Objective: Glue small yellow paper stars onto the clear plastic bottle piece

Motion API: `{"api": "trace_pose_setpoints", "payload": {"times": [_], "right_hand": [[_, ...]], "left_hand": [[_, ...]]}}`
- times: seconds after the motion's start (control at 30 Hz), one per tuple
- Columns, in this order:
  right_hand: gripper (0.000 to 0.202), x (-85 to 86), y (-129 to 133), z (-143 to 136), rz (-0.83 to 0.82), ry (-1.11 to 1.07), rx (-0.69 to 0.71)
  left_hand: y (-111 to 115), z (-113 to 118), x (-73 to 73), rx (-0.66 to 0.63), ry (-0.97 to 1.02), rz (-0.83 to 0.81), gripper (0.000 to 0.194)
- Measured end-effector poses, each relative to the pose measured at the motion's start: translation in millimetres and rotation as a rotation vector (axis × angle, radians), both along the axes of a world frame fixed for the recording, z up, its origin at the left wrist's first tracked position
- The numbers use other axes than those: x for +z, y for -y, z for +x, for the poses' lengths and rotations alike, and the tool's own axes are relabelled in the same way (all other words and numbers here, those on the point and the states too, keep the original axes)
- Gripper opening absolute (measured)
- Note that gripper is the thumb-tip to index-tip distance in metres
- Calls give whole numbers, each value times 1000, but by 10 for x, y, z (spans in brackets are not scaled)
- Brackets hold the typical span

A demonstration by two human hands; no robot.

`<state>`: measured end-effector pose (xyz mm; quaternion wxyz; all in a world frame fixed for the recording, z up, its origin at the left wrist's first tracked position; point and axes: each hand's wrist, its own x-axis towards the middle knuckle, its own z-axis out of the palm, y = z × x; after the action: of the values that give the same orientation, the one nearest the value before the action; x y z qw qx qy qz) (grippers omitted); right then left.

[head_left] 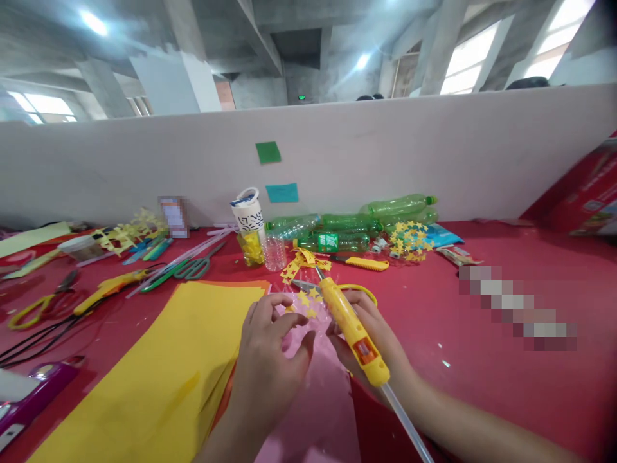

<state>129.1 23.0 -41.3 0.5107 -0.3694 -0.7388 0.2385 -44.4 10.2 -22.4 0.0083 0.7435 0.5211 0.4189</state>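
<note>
A yellow glue gun [348, 321] with a clear stick at its rear is held by my right hand [369, 328], its nozzle pointing up and forward. To its left, my left hand [274, 350] has its thumb and fingers curved apart, with no object visible between them. Small yellow stars [308, 301] lie just beyond my hands, on a pink sheet [315, 411]. Yellow paper sheets [159, 366] spread out at the left. Scissors with yellow handles [359, 289] lie partly hidden behind the glue gun.
Green plastic bottles [337, 223] lie along the white partition [385, 154]. A patterned cup [248, 215] and a yellow cutter [367, 263] are at the back. Green scissors [193, 267], a second yellow glue gun [113, 286] and a purple device [43, 392] are at the left.
</note>
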Motion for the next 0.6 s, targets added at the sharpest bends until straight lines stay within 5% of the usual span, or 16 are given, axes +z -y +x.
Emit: {"api": "trace_pose_setpoints", "payload": {"times": [0.17,0.3,0.6], "right_hand": [[23,-15,-1,13,16,-8,23],[28,62,-7,58,53,10,-7],[6,367,-24,233,-34,-45,-154]], "left_hand": [[50,-58,107,-20,-89,71,11],[30,-137,123,-48,69,0,9],[-187,-407,62,70,520,-211,11]]}}
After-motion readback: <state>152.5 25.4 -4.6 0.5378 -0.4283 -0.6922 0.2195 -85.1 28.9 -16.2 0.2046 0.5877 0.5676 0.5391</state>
